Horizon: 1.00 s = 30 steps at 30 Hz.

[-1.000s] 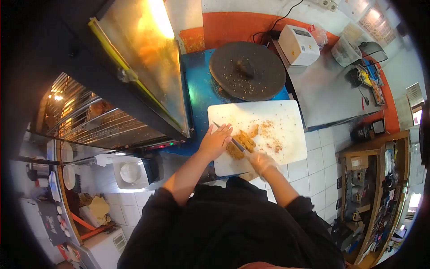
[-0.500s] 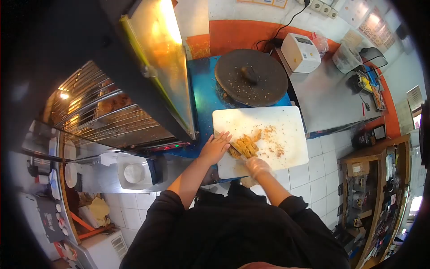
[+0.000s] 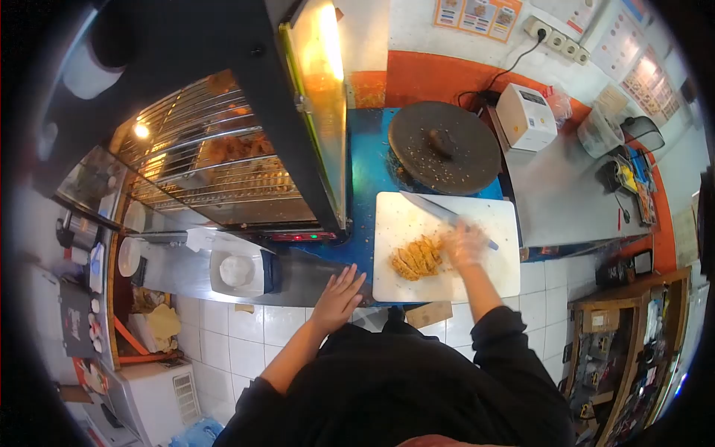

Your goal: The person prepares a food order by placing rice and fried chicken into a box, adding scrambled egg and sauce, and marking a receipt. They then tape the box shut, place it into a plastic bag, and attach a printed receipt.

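Observation:
My right hand (image 3: 465, 247), in a clear plastic glove, is over the handle of a knife (image 3: 433, 208). Motion blurs its fingers, so I cannot make out whether they grip the handle. The knife slants across the upper part of a white cutting board (image 3: 387, 287), blade towards the upper left and the bluish handle end showing right of my hand. Below the blade, sliced golden-brown fried meat (image 3: 415, 258) sits in a pile with crumbs around it. My bare left hand (image 3: 341, 296) is open, fingers spread, at the counter's front edge left of the board, holding nothing.
Behind the board stands a large dark round lid (image 3: 445, 145) sprinkled with crumbs. To the left is a lit glass display warmer (image 3: 316, 171) with wire racks of food. A white container (image 3: 237, 270) stands further left. A white box-shaped device (image 3: 525, 118) sits on the right-hand counter.
My left hand has come off the knife and board to the lower left. The knife has moved from the meat to the board's upper part, and my right hand went up and right.

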Each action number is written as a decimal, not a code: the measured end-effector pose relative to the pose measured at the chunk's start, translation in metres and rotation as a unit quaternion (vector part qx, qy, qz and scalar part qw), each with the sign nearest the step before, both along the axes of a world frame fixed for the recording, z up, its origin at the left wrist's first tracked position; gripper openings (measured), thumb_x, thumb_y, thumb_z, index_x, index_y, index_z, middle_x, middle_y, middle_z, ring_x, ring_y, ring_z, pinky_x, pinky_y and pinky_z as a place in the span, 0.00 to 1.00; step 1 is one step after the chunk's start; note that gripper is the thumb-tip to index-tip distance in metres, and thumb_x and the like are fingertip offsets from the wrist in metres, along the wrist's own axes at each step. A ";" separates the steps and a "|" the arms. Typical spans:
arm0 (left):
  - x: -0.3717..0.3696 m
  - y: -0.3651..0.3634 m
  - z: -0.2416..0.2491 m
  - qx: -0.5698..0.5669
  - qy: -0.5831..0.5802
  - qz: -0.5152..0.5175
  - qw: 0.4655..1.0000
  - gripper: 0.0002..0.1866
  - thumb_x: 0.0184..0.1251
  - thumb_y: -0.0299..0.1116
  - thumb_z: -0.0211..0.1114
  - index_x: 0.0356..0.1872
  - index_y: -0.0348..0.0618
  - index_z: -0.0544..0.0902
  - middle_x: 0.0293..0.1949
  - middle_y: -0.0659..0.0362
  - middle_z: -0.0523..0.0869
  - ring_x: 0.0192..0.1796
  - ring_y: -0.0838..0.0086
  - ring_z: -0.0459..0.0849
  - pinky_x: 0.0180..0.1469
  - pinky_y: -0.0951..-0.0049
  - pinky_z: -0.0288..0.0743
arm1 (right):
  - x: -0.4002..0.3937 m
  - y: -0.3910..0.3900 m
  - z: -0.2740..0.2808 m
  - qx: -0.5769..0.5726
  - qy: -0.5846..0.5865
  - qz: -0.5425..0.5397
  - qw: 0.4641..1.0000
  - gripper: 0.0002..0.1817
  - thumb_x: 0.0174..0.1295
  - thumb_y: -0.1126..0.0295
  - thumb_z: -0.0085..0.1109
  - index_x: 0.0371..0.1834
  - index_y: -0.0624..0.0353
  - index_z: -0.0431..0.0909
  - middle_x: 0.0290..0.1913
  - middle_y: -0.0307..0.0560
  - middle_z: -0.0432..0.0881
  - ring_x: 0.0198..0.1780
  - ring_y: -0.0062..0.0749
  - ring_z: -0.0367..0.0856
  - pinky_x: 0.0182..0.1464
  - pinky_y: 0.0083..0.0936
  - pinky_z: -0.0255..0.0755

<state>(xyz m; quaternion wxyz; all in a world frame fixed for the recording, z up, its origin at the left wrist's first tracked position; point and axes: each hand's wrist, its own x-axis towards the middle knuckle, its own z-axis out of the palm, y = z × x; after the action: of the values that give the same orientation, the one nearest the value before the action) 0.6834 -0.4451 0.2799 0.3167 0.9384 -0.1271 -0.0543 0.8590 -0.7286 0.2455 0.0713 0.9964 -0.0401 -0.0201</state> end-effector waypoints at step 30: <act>-0.150 0.129 -0.031 -0.207 -0.089 0.431 0.874 0.22 0.59 0.25 0.54 0.57 0.46 0.69 0.61 0.48 0.63 0.64 0.59 0.60 0.63 0.67 0.54 | -0.110 0.390 0.072 0.500 0.310 0.501 0.635 0.25 0.52 0.58 0.56 0.53 0.54 0.67 0.48 0.53 0.73 0.45 0.42 0.74 0.45 0.31 0.71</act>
<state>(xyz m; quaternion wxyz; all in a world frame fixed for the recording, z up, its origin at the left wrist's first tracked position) 0.5337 -0.3160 0.2488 0.4833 0.8139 0.2535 0.1992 0.7493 -0.3384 0.3177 -0.4306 0.6822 0.5057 -0.3057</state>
